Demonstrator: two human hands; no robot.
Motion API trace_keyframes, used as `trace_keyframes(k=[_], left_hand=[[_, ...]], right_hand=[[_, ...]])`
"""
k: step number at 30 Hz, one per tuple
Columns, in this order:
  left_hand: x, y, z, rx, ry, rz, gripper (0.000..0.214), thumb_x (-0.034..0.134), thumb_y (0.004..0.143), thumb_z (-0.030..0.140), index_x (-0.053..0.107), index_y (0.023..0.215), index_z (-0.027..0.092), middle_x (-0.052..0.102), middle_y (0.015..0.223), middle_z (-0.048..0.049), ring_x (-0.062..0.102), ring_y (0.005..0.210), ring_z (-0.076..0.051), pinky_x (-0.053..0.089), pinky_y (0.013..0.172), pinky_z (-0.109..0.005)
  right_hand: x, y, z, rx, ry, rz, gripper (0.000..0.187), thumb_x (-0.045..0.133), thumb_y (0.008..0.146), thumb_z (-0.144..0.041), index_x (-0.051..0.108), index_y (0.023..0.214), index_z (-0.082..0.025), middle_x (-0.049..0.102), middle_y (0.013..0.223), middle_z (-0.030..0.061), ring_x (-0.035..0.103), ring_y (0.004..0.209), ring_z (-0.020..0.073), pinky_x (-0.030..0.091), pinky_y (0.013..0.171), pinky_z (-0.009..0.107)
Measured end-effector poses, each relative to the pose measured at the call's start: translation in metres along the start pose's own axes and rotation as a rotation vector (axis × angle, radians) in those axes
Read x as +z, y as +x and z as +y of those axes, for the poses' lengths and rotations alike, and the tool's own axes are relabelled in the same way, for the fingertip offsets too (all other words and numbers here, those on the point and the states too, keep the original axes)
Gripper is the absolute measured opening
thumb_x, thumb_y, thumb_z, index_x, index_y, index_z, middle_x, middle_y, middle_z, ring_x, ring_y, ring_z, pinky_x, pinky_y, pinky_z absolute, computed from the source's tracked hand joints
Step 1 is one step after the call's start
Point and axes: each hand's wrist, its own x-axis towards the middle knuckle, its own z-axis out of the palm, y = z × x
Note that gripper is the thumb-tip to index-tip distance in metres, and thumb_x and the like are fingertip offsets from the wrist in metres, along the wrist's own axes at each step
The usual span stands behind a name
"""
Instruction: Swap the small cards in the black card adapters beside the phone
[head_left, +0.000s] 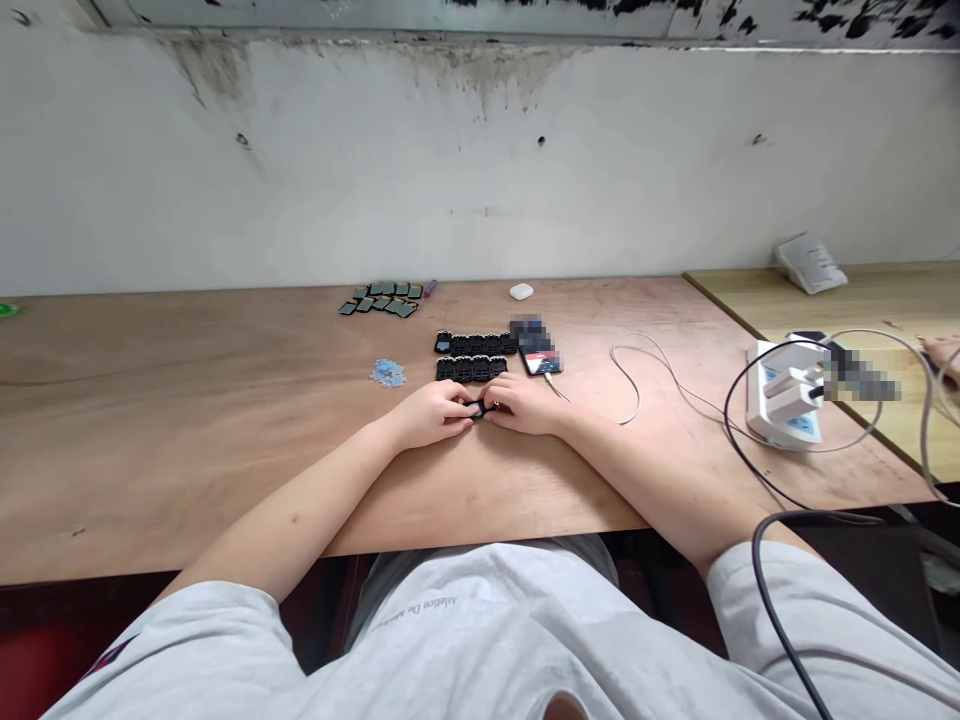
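Note:
Between my two hands is a small black plastic casing (477, 409), low over the wooden table. My left hand (435, 413) pinches its left side, and my right hand (521, 402) grips the right side, with fingers closed. A lighter patch shows inside the casing, too small to make out. Just beyond my fingers lie two rows of similar black casings (472, 369); the leftmost one in the far row has a light-blue piece in it. A pile of small light-blue pieces (388, 373) sits to the left of the rows.
Several green-grey flat parts (382, 298) lie near the wall beside a thin screwdriver-like tool (430, 289). A phone (537, 347) with a white cable, a white case (521, 291) and a power strip (784, 395) with trailing cords occupy the right. Another person's hand (942, 355) shows at far right.

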Motion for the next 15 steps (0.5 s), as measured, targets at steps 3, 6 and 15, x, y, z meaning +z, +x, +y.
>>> trace_keyframes(k=[3,6,15], left_hand=[[0.001,-0.001,0.000,0.008,-0.012,-0.003,0.025,0.059,0.098,0.031,0.079,0.112,0.028,0.072,0.119,-0.0108,0.068,0.106,-0.024,0.054,0.093,-0.038],[-0.001,0.001,0.004,0.021,0.042,-0.032,0.027,0.054,0.099,0.026,0.077,0.113,0.026,0.071,0.123,-0.0106,0.067,0.106,-0.024,0.053,0.092,-0.038],[-0.003,0.006,0.009,0.044,0.238,-0.063,0.023,0.055,0.098,0.026,0.077,0.106,0.026,0.072,0.120,-0.0111,0.066,0.102,-0.025,0.050,0.091,-0.040]], right_hand=[[0.000,0.000,0.000,0.010,0.009,0.000,0.010,0.063,0.097,-0.026,0.069,0.100,-0.019,0.072,0.104,0.0087,0.062,0.100,0.0234,0.049,0.090,0.035],[0.000,0.000,0.000,0.006,0.009,-0.001,0.012,0.065,0.097,-0.030,0.069,0.100,-0.019,0.072,0.102,0.0077,0.062,0.097,0.0228,0.049,0.089,0.035],[0.000,0.000,0.002,0.008,0.007,0.029,0.013,0.065,0.098,-0.030,0.072,0.096,-0.020,0.072,0.099,0.0071,0.062,0.095,0.0219,0.049,0.088,0.033]])
